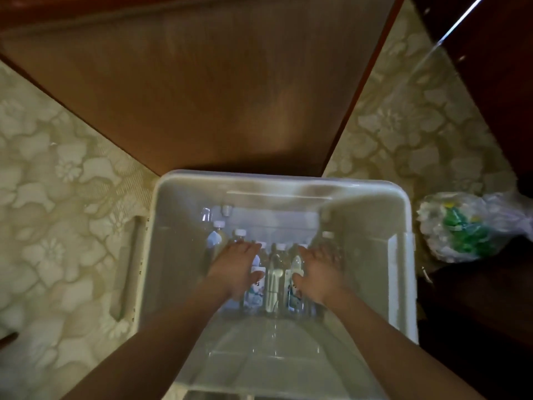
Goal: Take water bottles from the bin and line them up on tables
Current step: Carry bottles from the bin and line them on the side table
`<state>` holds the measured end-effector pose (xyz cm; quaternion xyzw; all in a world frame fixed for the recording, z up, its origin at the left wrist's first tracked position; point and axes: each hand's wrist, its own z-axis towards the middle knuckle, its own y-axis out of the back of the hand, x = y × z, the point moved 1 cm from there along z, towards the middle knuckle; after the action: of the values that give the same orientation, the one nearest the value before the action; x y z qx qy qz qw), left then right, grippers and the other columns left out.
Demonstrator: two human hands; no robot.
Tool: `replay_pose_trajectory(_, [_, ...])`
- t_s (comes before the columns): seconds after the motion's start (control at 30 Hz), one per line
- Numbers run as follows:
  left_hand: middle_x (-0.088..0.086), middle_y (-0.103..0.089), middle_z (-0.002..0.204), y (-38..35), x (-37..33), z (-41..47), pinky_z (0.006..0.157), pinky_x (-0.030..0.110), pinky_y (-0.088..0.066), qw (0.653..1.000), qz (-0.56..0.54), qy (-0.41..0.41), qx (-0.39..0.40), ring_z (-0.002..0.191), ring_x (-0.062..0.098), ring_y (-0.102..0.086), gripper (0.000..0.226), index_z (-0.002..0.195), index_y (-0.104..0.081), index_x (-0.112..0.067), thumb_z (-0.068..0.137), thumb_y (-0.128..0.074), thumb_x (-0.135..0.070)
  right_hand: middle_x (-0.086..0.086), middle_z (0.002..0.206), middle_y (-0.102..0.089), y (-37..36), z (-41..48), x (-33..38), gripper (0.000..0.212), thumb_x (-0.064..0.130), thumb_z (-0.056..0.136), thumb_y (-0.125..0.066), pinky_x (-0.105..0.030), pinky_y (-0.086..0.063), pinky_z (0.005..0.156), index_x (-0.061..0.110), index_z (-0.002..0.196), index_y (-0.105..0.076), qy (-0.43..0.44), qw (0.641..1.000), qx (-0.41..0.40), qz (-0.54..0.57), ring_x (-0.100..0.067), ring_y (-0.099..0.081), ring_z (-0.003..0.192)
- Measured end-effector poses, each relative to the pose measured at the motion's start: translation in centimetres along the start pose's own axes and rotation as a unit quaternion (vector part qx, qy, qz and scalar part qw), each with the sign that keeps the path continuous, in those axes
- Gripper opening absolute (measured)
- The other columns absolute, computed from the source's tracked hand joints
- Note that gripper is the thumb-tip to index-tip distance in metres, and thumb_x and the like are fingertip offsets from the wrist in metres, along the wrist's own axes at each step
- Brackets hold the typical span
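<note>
A translucent white bin (399,255) stands on the floor below me. Several clear water bottles (272,281) with white caps and pale labels lie in its far half. Both my arms reach down into it. My left hand (235,269) lies over the bottles on the left, its fingers stretched forward and its thumb spread to the right. My right hand (321,272) lies over the bottles on the right in the same way, thumb spread to the left. Motion blur hides whether the fingers press the bottles. A brown wooden table (219,82) stands just beyond the bin.
Pale flower-patterned carpet (57,183) covers the floor on both sides. A white lid-like panel (129,269) stands against the bin's left side. A crumpled plastic bag (467,226) holding green items lies to the right, next to dark wooden furniture (490,39).
</note>
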<state>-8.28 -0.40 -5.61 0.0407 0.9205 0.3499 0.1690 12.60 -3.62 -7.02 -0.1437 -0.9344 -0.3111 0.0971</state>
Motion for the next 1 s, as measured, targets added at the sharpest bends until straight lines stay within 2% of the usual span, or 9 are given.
replay_pose_trajectory(0.13, [-0.003, -0.029, 0.158, -1.6, 0.5, 3.4, 0.121, 0.039, -0.008, 1.000, 0.024, -0.008, 0.015, 0.150, 0.022, -0.010, 0.066, 0.153, -0.023, -0.025, 0.096, -0.047, -0.049, -0.002, 0.166, -0.016, -0.4, 3.6, 0.2, 0.073, 0.045, 0.096, -0.054, -0.049, 0.001, 0.122, 0.028, 0.157, -0.019, 0.038, 0.999, 0.011, 0.004, -0.026, 0.004, 0.154])
replay_pose_trajectory(0.33, [0.001, -0.028, 0.158, -3.7, 1.1, 6.5, 0.120, 0.041, 0.006, 0.995, 0.094, -0.028, 0.016, 0.152, 0.025, -0.002, 0.065, 0.153, -0.024, -0.021, 0.097, -0.049, -0.042, -0.003, 0.157, -0.036, -1.3, 7.4, 0.4, 0.056, 0.040, 0.098, -0.047, -0.048, 0.004, 0.124, 0.030, 0.152, -0.033, 0.079, 0.996, 0.024, -0.026, -0.024, -0.010, 0.153])
replay_pose_trajectory(0.4, [0.005, -0.043, 0.150, -4.4, 1.5, 7.2, 0.121, 0.045, 0.001, 0.992, 0.118, -0.050, 0.006, 0.150, 0.030, -0.016, 0.068, 0.148, -0.036, -0.017, 0.090, -0.060, -0.043, -0.002, 0.144, -0.050, -1.5, 8.2, 0.4, 0.046, 0.040, 0.097, -0.046, -0.049, 0.000, 0.124, 0.032, 0.143, -0.046, 0.092, 0.995, 0.009, -0.022, -0.024, -0.027, 0.145])
replay_pose_trajectory(0.5, [0.010, -0.070, 0.115, -5.4, 2.0, 8.0, 0.114, 0.058, -0.018, 0.982, 0.165, -0.084, -0.027, 0.130, 0.038, -0.051, 0.071, 0.123, -0.064, -0.009, 0.066, -0.081, -0.048, 0.002, 0.131, -0.059, -2.1, 9.1, 0.5, 0.036, 0.039, 0.096, -0.047, -0.049, -0.009, 0.121, 0.033, 0.130, -0.056, 0.107, 0.993, -0.010, -0.056, -0.027, -0.037, 0.137])
replay_pose_trajectory(0.6, [0.011, -0.058, 0.134, -5.5, 1.9, 8.7, 0.118, 0.051, 0.011, 0.982, 0.168, -0.082, -0.006, 0.146, 0.035, -0.025, 0.072, 0.138, -0.050, -0.009, 0.083, -0.063, -0.053, 0.001, 0.133, -0.057, -2.5, 10.0, 0.8, 0.034, 0.037, 0.095, -0.046, -0.052, -0.007, 0.119, 0.028, 0.126, -0.056, 0.118, 0.990, 0.009, -0.078, -0.030, -0.033, 0.138])
replay_pose_trajectory(0.67, [0.006, -0.047, 0.144, -5.0, 1.7, 9.0, 0.116, 0.051, 0.018, 0.981, 0.180, -0.068, 0.010, 0.150, 0.029, -0.011, 0.073, 0.146, -0.038, -0.014, 0.089, -0.052, -0.058, -0.003, 0.137, -0.054, -2.3, 10.2, 1.0, 0.038, 0.036, 0.096, -0.045, -0.054, -0.002, 0.120, 0.025, 0.131, -0.054, 0.120, 0.989, 0.028, -0.087, -0.031, -0.029, 0.140])
replay_pose_trajectory(0.77, [0.003, -0.049, 0.142, -4.3, 1.5, 8.8, 0.118, 0.047, 0.015, 0.986, 0.150, -0.073, 0.014, 0.149, 0.024, -0.015, 0.072, 0.143, -0.042, -0.018, 0.086, -0.058, -0.059, -0.007, 0.140, -0.052, -1.9, 9.9, 1.0, 0.039, 0.035, 0.097, -0.047, -0.051, 0.005, 0.121, 0.022, 0.133, -0.054, 0.125, 0.988, 0.030, -0.088, -0.031, -0.026, 0.143])
replay_pose_trajectory(0.87, [0.001, -0.052, 0.137, -4.1, 1.4, 7.6, 0.121, 0.037, 0.006, 0.995, 0.066, -0.068, -0.022, 0.144, 0.022, -0.025, 0.072, 0.138, -0.049, -0.020, 0.078, -0.070, -0.052, -0.009, 0.139, -0.054, -1.4, 8.5, 0.8, 0.036, 0.033, 0.096, -0.053, -0.040, -0.005, 0.122, 0.021, 0.130, -0.057, 0.136, 0.990, -0.001, -0.045, -0.031, -0.031, 0.140])
replay_pose_trajectory(1.0, [-0.003, -0.052, 0.130, -4.0, 1.1, 4.9, 0.103, 0.031, -0.041, 0.992, -0.096, -0.033, -0.077, 0.126, 0.017, -0.046, 0.066, 0.131, -0.053, -0.024, 0.072, -0.080, -0.035, -0.009, 0.136, -0.055, -1.5, 5.9, 0.7, 0.046, 0.026, 0.093, -0.060, -0.034, -0.039, 0.103, 0.019, 0.137, -0.053, 0.121, 0.990, -0.028, 0.066, -0.030, -0.041, 0.131])
